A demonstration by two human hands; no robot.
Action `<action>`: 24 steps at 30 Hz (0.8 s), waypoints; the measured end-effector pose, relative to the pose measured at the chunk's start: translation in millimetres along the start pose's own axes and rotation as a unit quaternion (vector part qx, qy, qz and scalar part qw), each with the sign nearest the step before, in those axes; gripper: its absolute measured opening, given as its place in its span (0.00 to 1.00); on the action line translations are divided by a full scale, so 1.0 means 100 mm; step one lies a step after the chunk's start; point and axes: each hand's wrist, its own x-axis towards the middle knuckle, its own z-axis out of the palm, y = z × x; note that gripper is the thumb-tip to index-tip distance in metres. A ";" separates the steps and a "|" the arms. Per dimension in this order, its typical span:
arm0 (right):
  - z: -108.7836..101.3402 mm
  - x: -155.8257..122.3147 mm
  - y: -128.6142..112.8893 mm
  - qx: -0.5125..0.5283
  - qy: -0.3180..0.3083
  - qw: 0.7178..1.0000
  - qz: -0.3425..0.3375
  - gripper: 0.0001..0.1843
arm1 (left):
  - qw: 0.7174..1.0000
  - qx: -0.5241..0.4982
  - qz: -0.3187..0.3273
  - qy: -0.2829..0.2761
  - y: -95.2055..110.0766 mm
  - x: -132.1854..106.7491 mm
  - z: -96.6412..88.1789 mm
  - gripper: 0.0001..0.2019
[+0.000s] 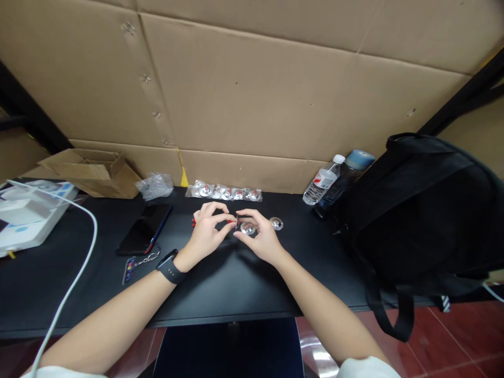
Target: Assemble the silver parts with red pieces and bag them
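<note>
My right hand point(262, 236) grips a thin metal disc point(237, 221) by its edges, thumb below and fingers above; the disc is turned nearly edge-on. Against its left face my left hand point(208, 231) pinches a small red piece point(231, 222), mostly hidden by the fingertips. Beyond the right hand's fingers a shiny round metal disc point(248, 229) lies on the black table, partly covered. Another metal disc point(276, 223) lies just right of that hand. A bit of something red point(193, 222) shows beside the left knuckles.
Clear packets with metal discs and red parts point(223, 192) line the cardboard wall point(252, 94). Leftward are a phone point(145, 230), keychain point(137, 263), crumpled plastic point(155, 186), paper bag point(96, 173) and white cable point(90, 257). Rightward stand a water bottle point(323, 181), blue-capped bottle point(360, 159) and black backpack point(421, 220).
</note>
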 end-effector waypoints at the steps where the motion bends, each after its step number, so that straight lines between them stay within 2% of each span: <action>1: 0.00 0.00 0.02 0.000 0.003 1.000 0.002 0.27 | 1.000 0.010 0.004 -0.001 0.01 0.00 -0.01 0.06; 6: 0.02 -0.02 0.03 0.001 0.012 1.000 -0.001 0.31 | 0.998 0.048 0.030 0.005 0.04 0.00 -0.05 0.05; 12: 0.03 -0.01 0.02 -0.007 0.038 0.999 0.009 0.26 | 0.998 0.054 0.040 0.009 0.05 -0.03 -0.03 0.07; 16: -0.01 0.00 0.13 -0.022 0.055 0.998 0.011 0.16 | 0.999 0.041 0.028 0.005 0.06 -0.05 0.04 0.07; 24: -0.10 0.04 0.05 0.020 -0.011 1.000 0.008 0.14 | 0.999 0.023 -0.005 0.036 0.04 -0.02 -0.01 0.06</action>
